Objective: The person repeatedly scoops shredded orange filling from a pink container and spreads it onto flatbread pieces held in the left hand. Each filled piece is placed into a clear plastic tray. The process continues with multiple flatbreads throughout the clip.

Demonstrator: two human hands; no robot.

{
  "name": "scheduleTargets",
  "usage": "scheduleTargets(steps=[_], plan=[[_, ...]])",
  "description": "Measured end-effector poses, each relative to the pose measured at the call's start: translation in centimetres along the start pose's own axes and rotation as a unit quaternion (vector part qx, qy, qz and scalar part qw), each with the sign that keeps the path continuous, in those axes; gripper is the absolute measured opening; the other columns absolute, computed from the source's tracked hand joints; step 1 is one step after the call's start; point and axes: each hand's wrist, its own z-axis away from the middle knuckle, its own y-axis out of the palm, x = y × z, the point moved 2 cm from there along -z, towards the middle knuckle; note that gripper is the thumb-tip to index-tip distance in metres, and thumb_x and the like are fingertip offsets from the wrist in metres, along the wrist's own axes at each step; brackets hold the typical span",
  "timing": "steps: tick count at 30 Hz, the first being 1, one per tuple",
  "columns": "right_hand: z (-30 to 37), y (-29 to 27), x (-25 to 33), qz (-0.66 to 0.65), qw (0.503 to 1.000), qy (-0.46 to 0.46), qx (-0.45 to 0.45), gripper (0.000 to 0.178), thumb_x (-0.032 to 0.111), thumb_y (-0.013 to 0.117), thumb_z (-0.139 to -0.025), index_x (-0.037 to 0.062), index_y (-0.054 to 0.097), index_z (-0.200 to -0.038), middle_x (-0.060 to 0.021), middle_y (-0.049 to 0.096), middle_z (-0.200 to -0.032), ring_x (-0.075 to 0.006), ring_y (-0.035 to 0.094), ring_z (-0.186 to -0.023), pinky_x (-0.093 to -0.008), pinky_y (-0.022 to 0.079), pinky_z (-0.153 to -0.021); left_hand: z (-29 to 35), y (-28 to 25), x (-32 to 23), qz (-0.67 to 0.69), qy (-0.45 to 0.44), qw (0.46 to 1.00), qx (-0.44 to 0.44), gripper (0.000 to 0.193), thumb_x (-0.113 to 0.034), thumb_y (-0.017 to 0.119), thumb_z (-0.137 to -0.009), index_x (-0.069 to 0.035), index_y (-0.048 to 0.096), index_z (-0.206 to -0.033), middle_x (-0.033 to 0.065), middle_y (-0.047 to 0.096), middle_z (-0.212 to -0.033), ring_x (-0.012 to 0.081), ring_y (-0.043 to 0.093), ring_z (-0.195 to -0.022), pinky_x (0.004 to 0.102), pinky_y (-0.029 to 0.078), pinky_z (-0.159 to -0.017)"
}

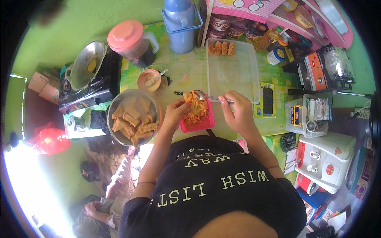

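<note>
My left hand (177,112) pinches a brown piece of fried tofu (188,97) over a pink square container (197,127). Orange shredded vegetable filling (195,116) fills that container. With its fingers closed round the handle, my right hand (239,111) holds a metal spoon (212,97), its bowl end at the tofu. To the left, a round metal bowl (112,106) holds several fried tofu pieces (133,121). A clear plastic tray (234,77) lies beyond my right hand, with a row of orange filled pieces (222,48) at its far end.
A small bowl (148,84) with a spoon and pale paste stands beyond the tofu. Behind are a pink-lidded pitcher (131,41) and a blue flask (180,31). A wok (88,65) sits on a stove at left. A phone (268,99) lies at right. Another person's hand (95,210) shows lower left.
</note>
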Motion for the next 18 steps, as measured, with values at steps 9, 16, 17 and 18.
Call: scheduleTargets(steps=[9,16,17,18], plan=[[0.1,-1.0,0.0,-0.043,0.997,0.059,-0.032,0.012,0.005,0.054,-0.082,-0.0016,0.053,-0.073,-0.0134,0.051,-0.063,-0.0288,0.049,-0.053,-0.0321,0.037,-0.049,-0.4,-0.1,-0.4,-0.03,0.022,0.999,0.006,0.028,-0.009,0.058,-0.082,0.006,0.054,-0.104,0.0057,0.059,-0.088,0.01,0.054,-0.077,0.0225,0.043,-0.07],[1.1,-1.1,-1.7,-0.105,0.984,0.123,-0.07,0.018,0.009,0.051,-0.086,-0.0017,0.054,-0.073,-0.005,0.049,-0.057,-0.0099,0.046,-0.05,-0.0239,0.035,-0.047,-0.5,0.1,-0.4,-0.005,0.036,0.999,0.019,0.026,-0.012,0.058,-0.082,0.003,0.056,-0.104,0.004,0.058,-0.089,0.0102,0.053,-0.08,0.0236,0.043,-0.071],[1.2,-0.8,-2.2,-0.116,0.981,0.134,-0.075,0.019,0.01,0.051,-0.087,-0.0015,0.054,-0.073,-0.004,0.049,-0.056,-0.0086,0.046,-0.05,-0.0233,0.035,-0.047,-0.6,0.0,-0.2,-0.004,0.033,0.999,0.015,0.026,-0.012,0.058,-0.082,0.002,0.056,-0.104,0.0037,0.058,-0.089,0.0099,0.053,-0.079,0.0231,0.043,-0.071],[1.3,-0.5,-2.7,-0.128,0.978,0.145,-0.08,0.02,0.011,0.05,-0.088,-0.0013,0.054,-0.073,-0.003,0.049,-0.056,-0.0073,0.045,-0.05,-0.0227,0.035,-0.047,-0.8,-0.1,-0.1,-0.003,0.029,1.0,0.01,0.026,-0.011,0.058,-0.082,0.002,0.056,-0.104,0.0035,0.058,-0.088,0.0095,0.053,-0.079,0.0225,0.043,-0.07]])
